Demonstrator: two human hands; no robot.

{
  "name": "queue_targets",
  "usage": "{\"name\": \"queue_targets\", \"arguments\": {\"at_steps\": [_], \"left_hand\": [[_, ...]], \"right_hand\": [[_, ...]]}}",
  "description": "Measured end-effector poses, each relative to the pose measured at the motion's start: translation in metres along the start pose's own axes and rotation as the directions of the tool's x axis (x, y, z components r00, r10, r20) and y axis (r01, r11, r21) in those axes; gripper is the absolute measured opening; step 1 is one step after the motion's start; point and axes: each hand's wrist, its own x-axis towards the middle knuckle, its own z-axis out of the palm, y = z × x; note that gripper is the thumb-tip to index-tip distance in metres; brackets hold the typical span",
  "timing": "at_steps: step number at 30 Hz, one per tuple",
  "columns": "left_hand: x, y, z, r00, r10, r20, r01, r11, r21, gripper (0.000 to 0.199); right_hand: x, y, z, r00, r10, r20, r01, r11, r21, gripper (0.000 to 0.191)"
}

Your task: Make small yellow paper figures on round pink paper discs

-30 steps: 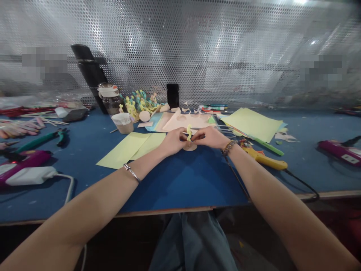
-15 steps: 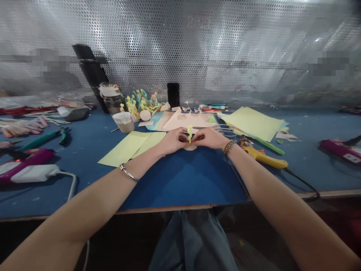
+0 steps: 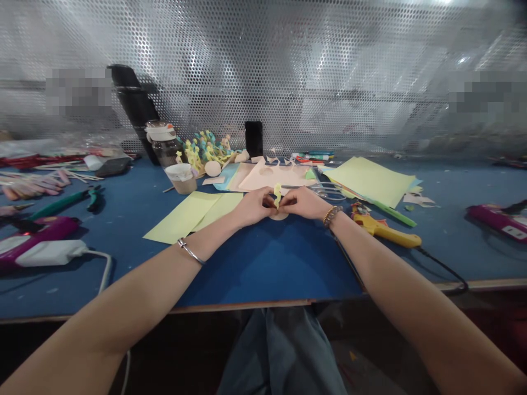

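Observation:
Between my hands a small yellow paper figure [image 3: 277,192] stands upright over a pale round disc [image 3: 279,215] at the middle of the blue table. My left hand [image 3: 257,207] pinches the figure's lower part from the left, its fingers closed. From the right, my right hand [image 3: 303,202] closes its fingertips on the same lower part. The fingertips hide where figure and disc meet. Yellow paper sheets [image 3: 177,218] lie beside my left hand, and pale pink cut paper [image 3: 280,176] lies just behind both hands.
A yellow glue gun [image 3: 391,233] and a green cutter [image 3: 395,213] lie to the right. At the back left stand a cup [image 3: 182,179], a bottle [image 3: 163,144] and several small paper figures [image 3: 206,149]. A phone [image 3: 253,138] leans at the back. Pliers [image 3: 95,197] lie left.

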Motion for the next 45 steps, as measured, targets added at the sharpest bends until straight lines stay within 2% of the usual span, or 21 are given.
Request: {"name": "queue_targets", "arguments": {"at_steps": [11,17,22,29,36,42,45], "left_hand": [[0.0016,-0.0022,-0.0022,1.0,-0.018,0.014,0.017,0.997,0.072,0.024],[0.0004,0.0,-0.0054,0.996,-0.025,-0.088,0.031,0.997,0.07,0.037],[-0.0003,0.0018,-0.0039,0.993,-0.068,-0.093,0.071,0.997,0.029,0.039],[-0.0005,0.001,-0.0044,0.993,-0.056,-0.102,0.06,0.997,0.04,0.04],[0.0005,0.0024,-0.0018,0.99,-0.087,-0.114,0.092,0.995,0.041,0.044],[0.0002,0.0046,-0.0023,0.993,-0.06,-0.106,0.065,0.997,0.044,0.043],[-0.0004,0.0067,-0.0026,0.993,-0.061,-0.101,0.067,0.996,0.052,0.043]], "right_hand": [[0.0013,0.003,0.004,0.998,-0.003,-0.064,0.007,0.998,0.061,0.015],[0.0018,0.0052,0.0054,0.988,0.071,-0.14,-0.055,0.992,0.115,0.016],[0.0038,0.0073,0.0081,0.984,0.065,-0.168,-0.048,0.993,0.104,0.017],[0.0013,0.0068,0.0034,0.994,0.037,-0.106,-0.021,0.99,0.141,0.015],[0.0019,0.0045,0.006,0.988,0.103,-0.113,-0.077,0.974,0.215,0.015],[0.0013,0.0025,0.0047,0.99,0.137,-0.031,-0.122,0.946,0.3,0.012],[0.0008,0.0042,0.0034,0.988,0.152,-0.029,-0.136,0.941,0.31,0.013]]}}
